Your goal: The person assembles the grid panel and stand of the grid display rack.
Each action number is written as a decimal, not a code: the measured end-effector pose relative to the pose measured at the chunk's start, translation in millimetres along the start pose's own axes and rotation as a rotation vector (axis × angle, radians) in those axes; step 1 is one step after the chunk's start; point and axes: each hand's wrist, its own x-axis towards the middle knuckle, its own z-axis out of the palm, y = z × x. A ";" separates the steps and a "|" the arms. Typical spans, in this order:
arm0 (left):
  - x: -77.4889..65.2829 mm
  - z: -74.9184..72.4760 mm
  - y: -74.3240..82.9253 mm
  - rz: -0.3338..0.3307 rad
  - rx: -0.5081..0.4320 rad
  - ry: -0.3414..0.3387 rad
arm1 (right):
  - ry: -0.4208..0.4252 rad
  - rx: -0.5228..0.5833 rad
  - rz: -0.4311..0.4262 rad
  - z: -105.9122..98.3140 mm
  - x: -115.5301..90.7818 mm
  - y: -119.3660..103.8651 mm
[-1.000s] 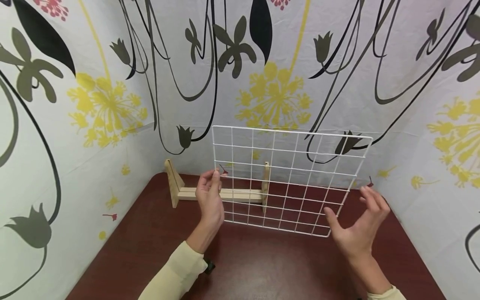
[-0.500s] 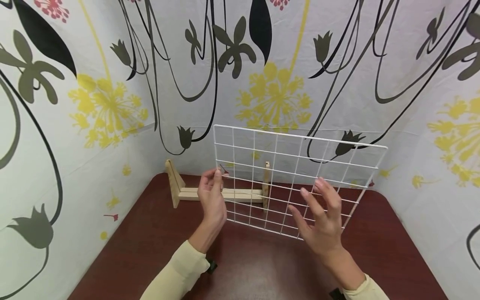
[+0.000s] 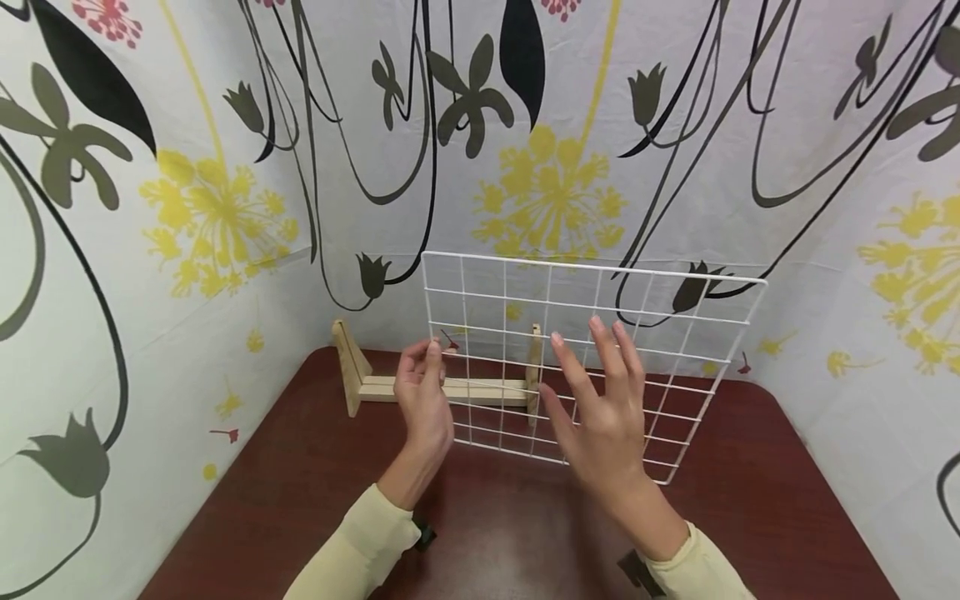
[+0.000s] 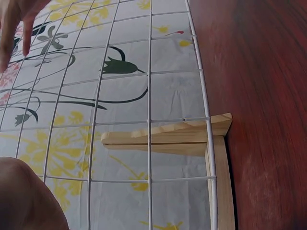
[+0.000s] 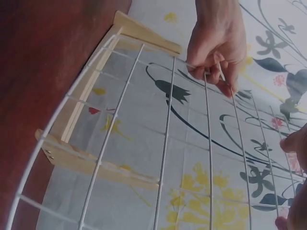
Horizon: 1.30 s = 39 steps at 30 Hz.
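Note:
A white wire grid panel [image 3: 547, 302] stands tilted above the table. My left hand [image 3: 423, 396] pinches its left edge between thumb and fingers, a grip that also shows in the right wrist view, where the left hand [image 5: 218, 45] bends its fingers round the wire. Spread wide, the fingers of my right hand [image 3: 606, 425] are at the near face of the grid, overlapping its middle wires. Behind the panel sits a pale wooden stand [image 3: 480, 393] with two uprights joined by a crossbar; the left hand and the wires partly cover it.
The dark red-brown table [image 3: 510, 533] carries the stand near its back edge. Flower-printed cloth [image 3: 660, 200] closes in the back and both sides. Dark straps sit at both wrists, below the cream sleeves [image 3: 360, 537].
My right hand has moved left from beyond the panel's right edge to the front of its middle. The panel's right side has swung slightly, while my left hand keeps its pinch.

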 end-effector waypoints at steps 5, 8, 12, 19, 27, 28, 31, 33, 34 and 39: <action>-1.8 2.2 0.3 0.010 -0.008 -0.006 | -0.055 -0.003 0.022 8.9 5.0 6.8; -3.5 4.9 1.1 0.016 -0.016 -0.005 | -0.089 -0.007 0.039 12.6 9.3 10.3; -8.1 8.5 1.9 0.019 -0.011 -0.012 | -0.126 -0.009 0.067 17.0 14.0 13.8; -14.0 10.9 -1.7 0.009 -0.010 -0.032 | -0.121 -0.035 0.067 27.0 18.7 21.4; -17.9 10.7 -4.9 0.014 0.000 -0.040 | -0.166 -0.101 0.111 29.9 19.1 32.4; -18.7 10.7 -5.4 0.016 0.002 -0.043 | -0.165 -0.101 0.114 30.0 19.1 33.5; -20.7 10.5 -7.9 0.016 -0.002 -0.048 | -0.159 -0.102 0.119 30.1 19.7 36.3; -21.8 10.3 -9.3 0.013 -0.006 -0.048 | -0.163 -0.109 0.120 30.0 20.5 37.8; -22.1 10.3 -10.0 0.011 -0.008 -0.049 | -0.166 -0.112 0.121 29.9 20.9 38.5; -23.6 9.4 -12.4 0.000 0.015 -0.052 | -0.185 -0.114 0.128 29.1 21.2 42.1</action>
